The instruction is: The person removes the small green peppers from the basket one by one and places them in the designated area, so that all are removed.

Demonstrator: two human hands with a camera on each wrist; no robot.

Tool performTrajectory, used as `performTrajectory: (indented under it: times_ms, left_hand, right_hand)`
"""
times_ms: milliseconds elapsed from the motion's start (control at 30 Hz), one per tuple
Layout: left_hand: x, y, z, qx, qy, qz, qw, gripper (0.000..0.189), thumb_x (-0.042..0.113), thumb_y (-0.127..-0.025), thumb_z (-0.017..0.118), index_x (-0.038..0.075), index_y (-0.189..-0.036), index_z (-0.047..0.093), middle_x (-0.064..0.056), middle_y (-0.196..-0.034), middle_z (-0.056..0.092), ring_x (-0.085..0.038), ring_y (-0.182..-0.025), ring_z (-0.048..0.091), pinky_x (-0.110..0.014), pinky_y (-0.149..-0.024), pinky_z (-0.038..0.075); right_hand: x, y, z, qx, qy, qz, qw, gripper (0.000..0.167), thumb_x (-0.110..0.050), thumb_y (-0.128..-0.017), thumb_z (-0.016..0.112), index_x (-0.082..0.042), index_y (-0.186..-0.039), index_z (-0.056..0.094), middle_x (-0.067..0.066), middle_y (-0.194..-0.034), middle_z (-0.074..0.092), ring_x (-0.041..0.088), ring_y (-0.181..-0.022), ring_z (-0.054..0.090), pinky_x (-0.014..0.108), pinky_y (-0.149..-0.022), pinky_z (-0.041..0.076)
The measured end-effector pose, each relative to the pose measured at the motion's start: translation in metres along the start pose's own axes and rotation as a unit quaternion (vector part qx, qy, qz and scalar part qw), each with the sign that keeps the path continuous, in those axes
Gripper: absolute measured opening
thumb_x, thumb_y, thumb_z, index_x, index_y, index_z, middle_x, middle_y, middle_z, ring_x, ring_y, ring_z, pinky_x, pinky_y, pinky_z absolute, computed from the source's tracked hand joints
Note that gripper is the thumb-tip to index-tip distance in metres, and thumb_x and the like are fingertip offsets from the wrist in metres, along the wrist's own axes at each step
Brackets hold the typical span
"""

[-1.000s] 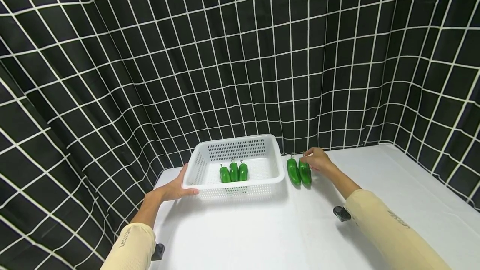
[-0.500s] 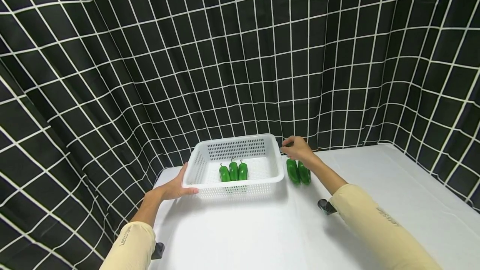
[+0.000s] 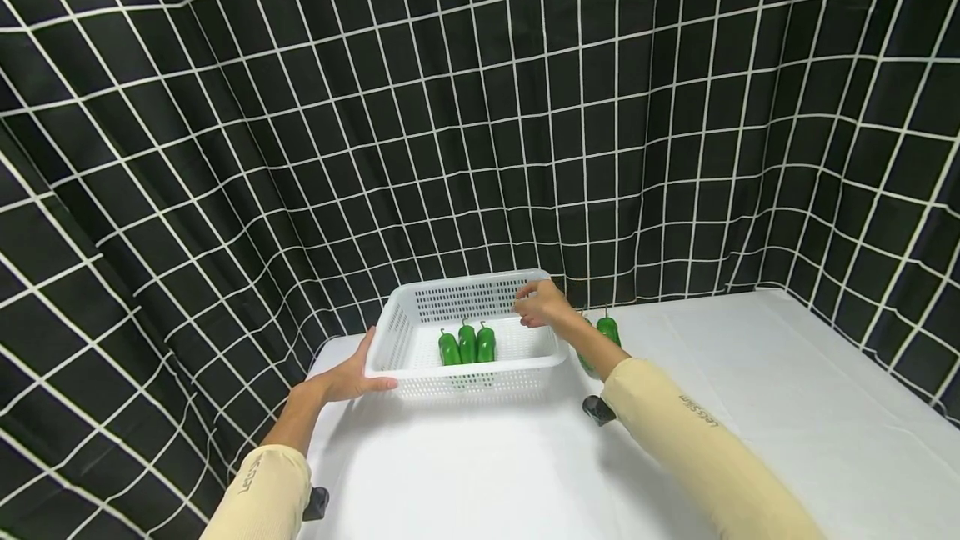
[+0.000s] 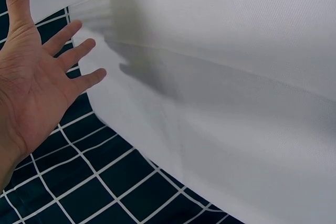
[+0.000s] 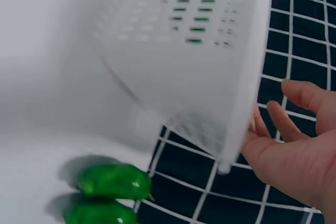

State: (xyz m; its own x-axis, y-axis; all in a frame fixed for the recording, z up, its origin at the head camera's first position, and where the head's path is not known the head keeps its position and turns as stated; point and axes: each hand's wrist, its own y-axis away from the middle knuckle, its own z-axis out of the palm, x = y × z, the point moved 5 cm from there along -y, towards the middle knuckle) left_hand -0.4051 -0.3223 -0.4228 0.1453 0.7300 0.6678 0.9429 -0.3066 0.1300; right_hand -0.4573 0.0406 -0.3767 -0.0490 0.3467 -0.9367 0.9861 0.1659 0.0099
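A white perforated plastic basket [image 3: 468, 373] stands on the table, with three green peppers [image 3: 468, 343] side by side on its floor. My left hand [image 3: 347, 373] rests against its left front corner, thumb along the front wall; in the left wrist view the left hand [image 4: 37, 77] has straight, spread fingers. Over the right end of the basket is my right hand [image 3: 543, 304], its fingers slightly bent and nothing between them. The right wrist view shows the right hand [image 5: 294, 145] beyond the basket's rim [image 5: 252, 77]. Two more green peppers [image 3: 609, 328] lie right of the basket, partly covered by the right forearm.
A white cloth [image 3: 480, 457] covers the table. Black curtains with a white grid [image 3: 465, 123] hang along the back and both sides. A small dark wrist device [image 3: 598, 411] sits under the right sleeve, another dark wrist device [image 3: 317, 504] by the left.
My right hand has left the pepper on the right and moved left, across the basket's right rim, carrying nothing. The left hand and the basket have stayed put.
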Motion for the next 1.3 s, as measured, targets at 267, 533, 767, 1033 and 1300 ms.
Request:
performTrajectory:
  times_ms: [267, 533, 767, 1033, 1300]
  left_hand:
    - [-0.001, -0.001, 0.000, 0.000, -0.007, -0.001, 1.0000, 0.136, 0.047, -0.085, 0.084, 0.006, -0.164, -0.020, -0.033, -0.172, 0.005, -0.054, -0.154, 0.027, -0.068, -0.127, 0.019]
    - [0.003, 0.003, 0.003, 0.001, -0.008, -0.008, 0.9999, 0.137, 0.048, -0.085, 0.084, 0.005, -0.163, -0.020, -0.034, -0.171, 0.008, -0.053, -0.153, 0.030, -0.067, -0.127, 0.020]
    - [0.002, 0.001, 0.002, 0.002, -0.003, 0.000, 1.0000, 0.138, 0.047, -0.084, 0.085, 0.006, -0.164, -0.020, -0.033, -0.171, 0.012, -0.052, -0.152, 0.032, -0.067, -0.127, 0.021]
    - [-0.001, -0.001, 0.002, -0.001, -0.012, -0.014, 0.9998, 0.139, 0.049, -0.084, 0.084, 0.005, -0.163, -0.021, -0.032, -0.171, 0.014, -0.051, -0.152, 0.032, -0.066, -0.127, 0.021]
    - [0.004, 0.001, 0.001, 0.004, -0.013, -0.009, 0.9999, 0.136, 0.048, -0.085, 0.084, 0.006, -0.164, -0.018, -0.032, -0.170, 0.018, -0.050, -0.151, 0.035, -0.066, -0.127, 0.022]
  right_hand:
    - [0.012, -0.005, 0.032, -0.051, -0.011, 0.054, 0.9972, 0.047, -0.005, -0.095, 0.066, 0.005, -0.140, 0.056, 0.024, -0.110, 0.066, 0.009, -0.061, 0.063, 0.030, -0.077, 0.065]
    - [0.017, -0.003, 0.052, -0.078, 0.002, 0.099, 0.9921, 0.054, -0.007, -0.098, 0.066, 0.002, -0.149, 0.051, 0.039, -0.138, 0.057, 0.010, -0.053, 0.058, 0.033, -0.080, 0.064]
    - [0.019, 0.001, 0.060, -0.105, 0.043, 0.100, 0.9885, 0.062, -0.009, -0.097, 0.067, -0.006, -0.155, 0.047, 0.025, -0.131, 0.061, 0.009, -0.057, 0.046, 0.029, -0.072, 0.057]
    - [0.020, -0.001, 0.073, -0.155, 0.130, 0.079, 0.9761, 0.068, -0.015, -0.097, 0.068, -0.014, -0.159, 0.043, 0.012, -0.116, 0.062, 0.014, -0.076, 0.045, 0.035, -0.085, 0.052]
    - [0.020, -0.005, 0.080, -0.193, 0.174, 0.070, 0.9632, 0.069, -0.015, -0.097, 0.067, -0.015, -0.161, 0.041, 0.015, -0.129, 0.062, 0.014, -0.080, 0.046, 0.029, -0.083, 0.047]
